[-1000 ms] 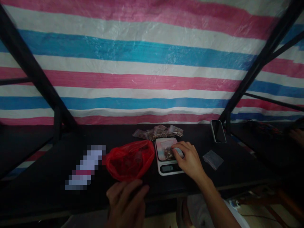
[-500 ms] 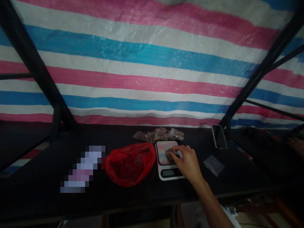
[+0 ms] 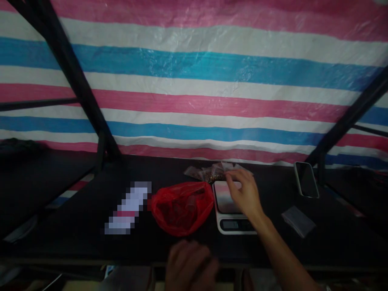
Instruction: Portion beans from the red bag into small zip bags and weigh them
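My right hand (image 3: 247, 192) reaches over the white digital scale (image 3: 228, 198). Its thumb and fingertips come together at a small clear plastic bag (image 3: 226, 165) at the back, among several bags of small metallic-looking pieces (image 3: 209, 174). The fingers partly cover that bag. Nothing lies on the visible part of the scale's plate. Low in the view, my left hand (image 3: 190, 266) is dark and smeared by motion, in front of the red plastic bag (image 3: 183, 208); its grip does not show. The red bag lies open with clear plastic items inside.
Flat clear plastic bags (image 3: 298, 221) lie right of the scale, below a phone (image 3: 306, 180) propped near a black frame post. A blurred-out strip (image 3: 129, 208) lies left of the red bag. Striped sheeting (image 3: 197, 105) hangs behind the black table (image 3: 91, 242).
My right hand has moved from the scale's plate back to the row of bags, and the small bag has left the plate. My left hand has come into view. The camera has turned left.
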Demonstrator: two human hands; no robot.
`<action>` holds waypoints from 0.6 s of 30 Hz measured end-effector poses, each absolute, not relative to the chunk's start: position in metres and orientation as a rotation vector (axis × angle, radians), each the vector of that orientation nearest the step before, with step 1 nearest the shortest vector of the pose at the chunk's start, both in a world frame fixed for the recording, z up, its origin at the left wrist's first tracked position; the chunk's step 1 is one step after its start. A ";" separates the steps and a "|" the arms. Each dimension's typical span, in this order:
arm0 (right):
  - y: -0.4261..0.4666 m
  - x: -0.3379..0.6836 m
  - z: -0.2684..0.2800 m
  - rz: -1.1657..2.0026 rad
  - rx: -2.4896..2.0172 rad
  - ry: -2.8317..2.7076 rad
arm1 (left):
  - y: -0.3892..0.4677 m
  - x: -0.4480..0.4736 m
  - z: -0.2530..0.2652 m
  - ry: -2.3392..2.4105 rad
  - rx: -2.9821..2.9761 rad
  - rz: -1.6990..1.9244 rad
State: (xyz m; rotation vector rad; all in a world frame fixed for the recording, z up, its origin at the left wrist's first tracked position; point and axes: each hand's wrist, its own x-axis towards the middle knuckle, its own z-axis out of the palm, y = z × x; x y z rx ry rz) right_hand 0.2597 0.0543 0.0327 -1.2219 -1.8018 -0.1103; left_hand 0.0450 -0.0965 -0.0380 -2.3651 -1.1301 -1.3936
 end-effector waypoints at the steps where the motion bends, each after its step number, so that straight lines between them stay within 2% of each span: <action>1: 0.043 0.249 0.032 -0.018 -1.090 -1.896 | -0.082 0.034 -0.029 -1.195 -2.267 -1.459; 2: 0.031 0.238 0.031 0.088 -0.992 -2.024 | -0.065 0.023 -0.019 -1.273 -2.209 -1.500; 4: 0.013 0.218 0.031 0.194 -0.923 -2.234 | -0.032 0.005 -0.002 -1.417 -2.318 -1.324; 10: 0.009 0.199 0.028 0.197 -1.059 -2.515 | 0.023 -0.013 0.013 -1.600 -2.570 -0.246; 18: 0.012 0.211 0.036 0.064 -1.328 -2.434 | 0.028 -0.036 0.043 -1.636 -2.554 -0.005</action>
